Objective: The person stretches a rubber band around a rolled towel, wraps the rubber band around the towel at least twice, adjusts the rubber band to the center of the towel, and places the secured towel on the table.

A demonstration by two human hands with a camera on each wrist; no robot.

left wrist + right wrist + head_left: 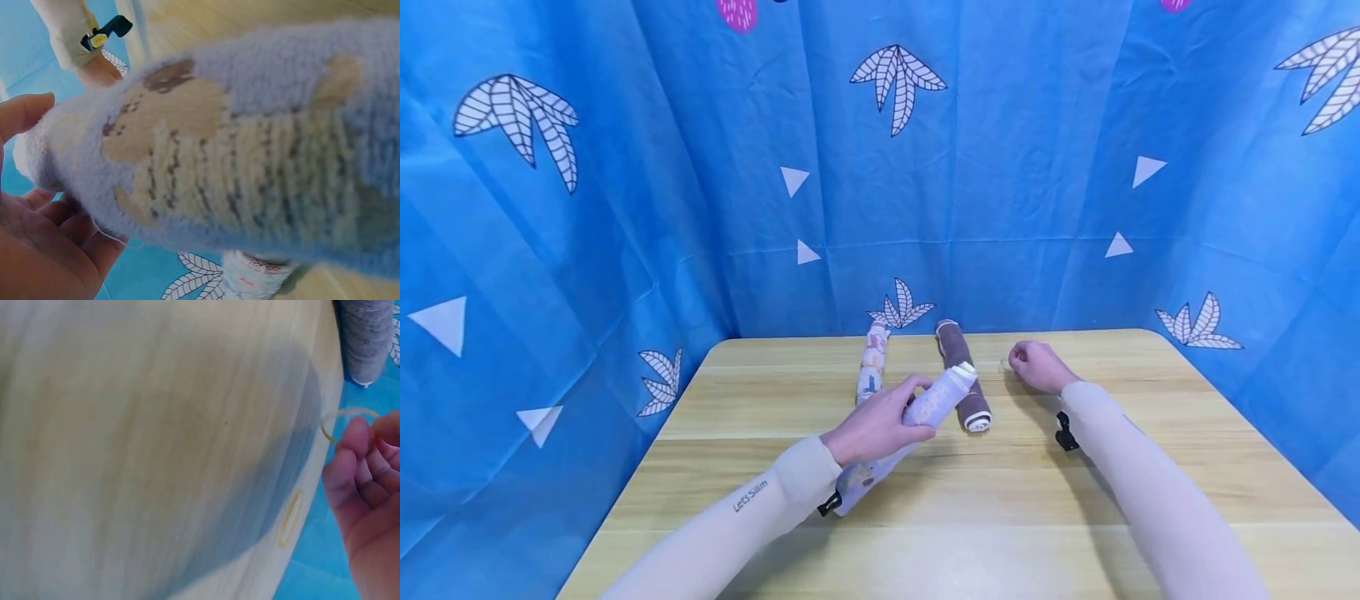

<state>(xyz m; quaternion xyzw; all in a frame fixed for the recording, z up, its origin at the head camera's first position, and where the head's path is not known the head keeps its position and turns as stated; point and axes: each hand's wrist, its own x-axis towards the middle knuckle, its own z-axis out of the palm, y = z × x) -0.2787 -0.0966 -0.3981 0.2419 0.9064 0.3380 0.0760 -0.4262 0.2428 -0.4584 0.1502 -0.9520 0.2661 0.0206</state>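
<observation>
My left hand (880, 423) grips a rolled lavender towel (942, 398) near its upper end, thumb on one side and fingers on the other. The roll is held aslant above the table. In the left wrist view, the fuzzy towel (262, 150) shows a tan, cream and brown pattern. My right hand (1041, 367), to the right over the far part of the table, pinches a thin yellowish rubber band (350, 411) between thumb and fingertips.
A brown rolled towel (953, 343) lies behind the lavender one, partly covered by it. Left of that lies a pale patterned roll (872, 367), partly hidden by my left hand. Another rubber band (287, 524) lies on the wooden table (1000, 517). Blue curtain (1022, 167) surrounds the table.
</observation>
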